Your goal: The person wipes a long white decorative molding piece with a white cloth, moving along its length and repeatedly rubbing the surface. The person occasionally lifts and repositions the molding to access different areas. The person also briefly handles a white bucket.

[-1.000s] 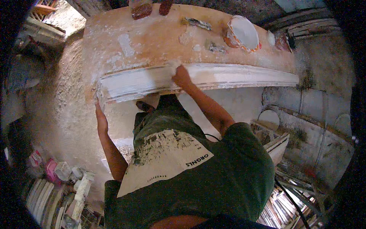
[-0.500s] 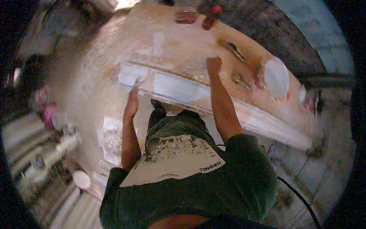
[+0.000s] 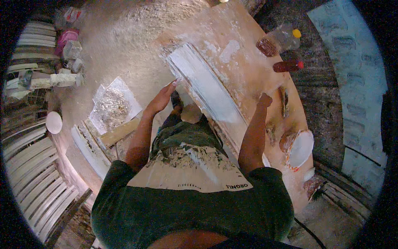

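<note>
A long moulded board (image 3: 207,83), coated white over part of its length, lies slantwise on the wooden worktable (image 3: 244,31). My left hand (image 3: 161,99) is at the board's near edge, fingers stretched out and a whitish patch at the fingertips. Whether they touch the edge I cannot tell. Beyond the board, my right hand (image 3: 265,100) is closed in a fist above the tabletop; anything inside it is hidden. Close to its right lies a narrow dark tool (image 3: 284,101), its kind unclear.
A white bucket (image 3: 302,148) stands at the table's right side. A yellow-capped bottle (image 3: 282,40) and a red-capped bottle (image 3: 288,65) lie along the far right edge. To my left are a crumb-covered white sheet (image 3: 137,108), a round white lid (image 3: 54,122) and stacked pale slats (image 3: 39,176).
The view has swung round, so the board and table now slant more steeply. My left hand stays by the board's near edge. My right fist now appears farther right, beside the dark tool.
</note>
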### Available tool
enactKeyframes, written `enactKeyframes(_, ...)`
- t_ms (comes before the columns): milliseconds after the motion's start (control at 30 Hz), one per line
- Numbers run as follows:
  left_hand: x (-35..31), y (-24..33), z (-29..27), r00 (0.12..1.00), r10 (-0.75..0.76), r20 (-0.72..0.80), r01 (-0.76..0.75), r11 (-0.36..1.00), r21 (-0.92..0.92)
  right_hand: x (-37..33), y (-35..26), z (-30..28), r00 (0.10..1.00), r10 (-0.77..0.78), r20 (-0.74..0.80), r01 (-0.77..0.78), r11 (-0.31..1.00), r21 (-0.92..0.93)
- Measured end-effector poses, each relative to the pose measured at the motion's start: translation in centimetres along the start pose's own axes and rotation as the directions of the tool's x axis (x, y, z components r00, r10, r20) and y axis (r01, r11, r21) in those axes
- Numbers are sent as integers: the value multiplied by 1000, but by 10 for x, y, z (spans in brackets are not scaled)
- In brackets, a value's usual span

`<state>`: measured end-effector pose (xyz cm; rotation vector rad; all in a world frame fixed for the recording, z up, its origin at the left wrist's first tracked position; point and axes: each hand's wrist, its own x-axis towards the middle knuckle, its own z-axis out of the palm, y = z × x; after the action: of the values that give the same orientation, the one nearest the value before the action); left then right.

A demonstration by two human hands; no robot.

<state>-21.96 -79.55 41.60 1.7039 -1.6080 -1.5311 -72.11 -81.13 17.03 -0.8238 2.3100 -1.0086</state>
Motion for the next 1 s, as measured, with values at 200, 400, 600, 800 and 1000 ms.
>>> enactKeyframes(200, 21, 24, -44, 979, -35, -202, -37, 939, -342, -65, -142, 65, 977, 44, 208, -66, 993, 99)
enactKeyframes(400, 88, 17, -62, 940, 113, -322, -248, 874, -419, -154, -330, 121, 519, -529, 672, 623, 772, 127)
enactKeyframes(600, 121, -18, -45, 860, -161, -484, -219, 741, -635, -155, -376, 175, 586, -563, 582, 502, 817, 285)
enactKeyframes(800, 137, -54, -11, 784, -55, -618, -249, 885, -395, -151, -344, 199, 756, -347, 554, 343, 932, 116)
enactKeyframes(1000, 120, -32, 6, 722, 42, -691, -388, 851, -354, -107, -286, 220, 745, -329, 580, 340, 936, 95)
